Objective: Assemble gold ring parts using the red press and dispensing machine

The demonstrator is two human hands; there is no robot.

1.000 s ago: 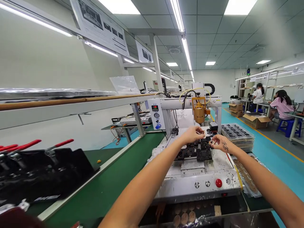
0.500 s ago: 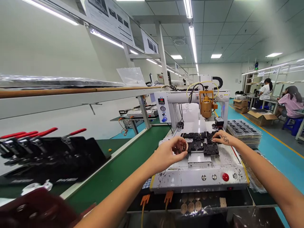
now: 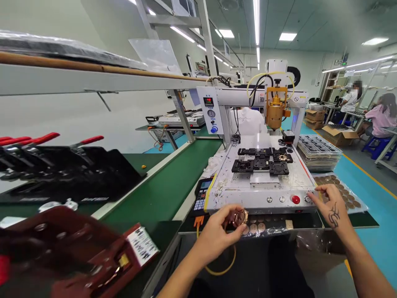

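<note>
In the head view, my left hand is closed around a rose-gold round metal part that looks like a watch case, held in front of the machine's lower edge. My right hand holds nothing, its fingers apart. One fingertip is at a silver push button, beside the red button; whether it presses is unclear. Another round gold part sits in the right-rear portion of the black fixture on the white machine bed. Above and behind it hangs the brass-coloured dispensing head.
A keypad stands left of the machine. Round parts in a clear sheet and stacked trays lie on the right. Red-handled clamps and a dark red tool are at left. Co-workers sit behind and far right.
My right hand has left the fixture and come forward to the front panel's button. My left hand has drawn back from the fixture, still holding the rose-gold part. The view has tilted downward.
</note>
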